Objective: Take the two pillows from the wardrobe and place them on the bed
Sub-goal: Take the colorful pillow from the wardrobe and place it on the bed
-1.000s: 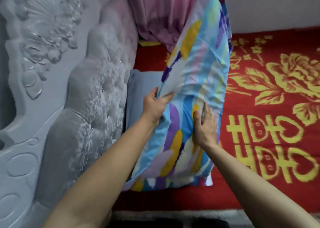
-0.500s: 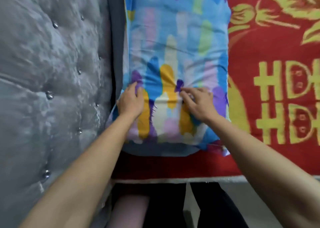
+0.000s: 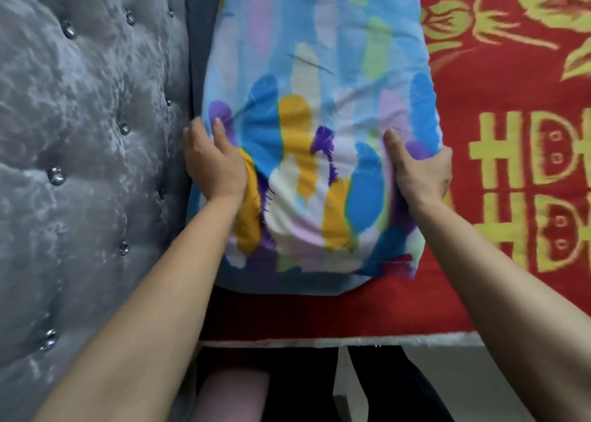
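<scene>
We see the colourful pillow (image 3: 316,127) lying on the red bedspread (image 3: 511,172), on top of a grey-blue pillow (image 3: 198,37), beside the grey tufted headboard (image 3: 89,133); the left hand (image 3: 212,162) and right hand (image 3: 419,168) clasp its two sides, fingers curled round its edges

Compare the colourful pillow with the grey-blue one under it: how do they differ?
The colourful pillow lies on top, almost fully visible and gripped by the left hand and right hand; the grey-blue pillow is plain, mostly hidden and untouched. Both lie on the red blanket beside the headboard.
</scene>
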